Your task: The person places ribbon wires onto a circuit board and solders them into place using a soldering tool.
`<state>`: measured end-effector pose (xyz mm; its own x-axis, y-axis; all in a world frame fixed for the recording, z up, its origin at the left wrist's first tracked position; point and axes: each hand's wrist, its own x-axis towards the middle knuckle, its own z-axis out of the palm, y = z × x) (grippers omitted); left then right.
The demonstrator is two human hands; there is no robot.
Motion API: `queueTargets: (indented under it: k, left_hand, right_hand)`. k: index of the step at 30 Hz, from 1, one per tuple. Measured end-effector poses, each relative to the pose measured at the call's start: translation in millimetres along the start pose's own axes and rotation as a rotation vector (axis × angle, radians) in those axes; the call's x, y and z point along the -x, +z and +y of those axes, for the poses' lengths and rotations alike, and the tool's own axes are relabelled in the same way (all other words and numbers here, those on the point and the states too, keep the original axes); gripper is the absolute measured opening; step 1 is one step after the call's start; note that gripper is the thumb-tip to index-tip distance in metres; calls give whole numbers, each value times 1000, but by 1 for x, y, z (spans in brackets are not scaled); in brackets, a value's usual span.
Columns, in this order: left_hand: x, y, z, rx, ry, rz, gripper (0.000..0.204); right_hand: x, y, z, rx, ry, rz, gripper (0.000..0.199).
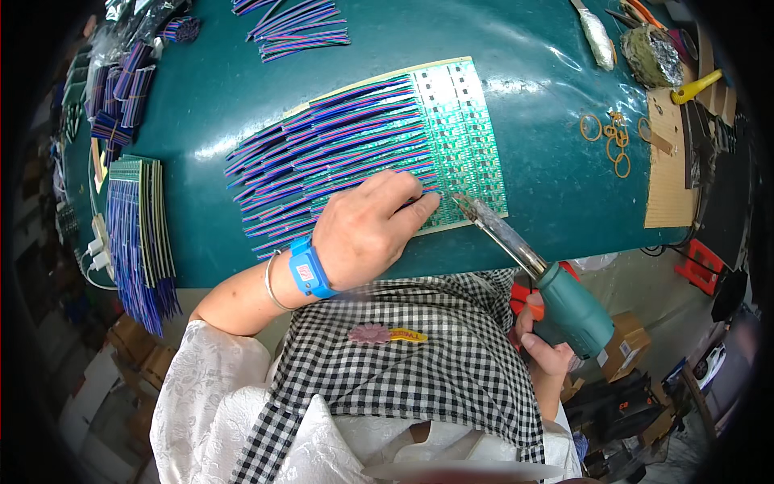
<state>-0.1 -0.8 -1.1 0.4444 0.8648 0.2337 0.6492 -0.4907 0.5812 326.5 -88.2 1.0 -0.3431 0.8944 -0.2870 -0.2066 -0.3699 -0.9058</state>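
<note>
A green circuit board panel [459, 121] lies on the table, with rows of multicoloured ribbon wires [322, 153] running leftward from it. My left hand [367, 226], a blue strap on its wrist, rests over the panel's near edge. Its thumb and forefinger are pinched together at the end of a ribbon wire, beside the board's pads; the other fingers are curled. In my right hand [548, 347] is a soldering gun [568, 306] with a green body and a metal barrel. Its darkened tip points at the board, just right of my left fingertips; whether it touches cannot be made out.
Loose ribbon wires [298, 32] lie at the far side, and bundled ones [129, 85] at far left. A stack of wired boards [141, 218] overhangs the left edge. Rubber bands [617, 141], cardboard [669, 161] and a foil-wrapped lump [651, 56] sit at right.
</note>
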Motion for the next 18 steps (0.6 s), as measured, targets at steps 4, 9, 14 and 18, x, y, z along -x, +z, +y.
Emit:
queueTargets:
  k: [4, 9, 14, 18]
  left_hand:
    - [2, 0, 1, -30, 9, 9, 39]
    - [3, 3, 0, -57, 37, 15, 34]
    - [4, 3, 1, -72, 46, 7, 31]
    - [3, 3, 4, -66, 18, 12, 36]
  right_hand:
    - [0, -3, 4, 33, 1, -41, 60]
    - [-4, 13, -1, -54, 75, 146, 42]
    - [-9, 7, -3, 292, 78, 95, 19]
    - [-10, 3, -5, 258, 30, 73, 26]
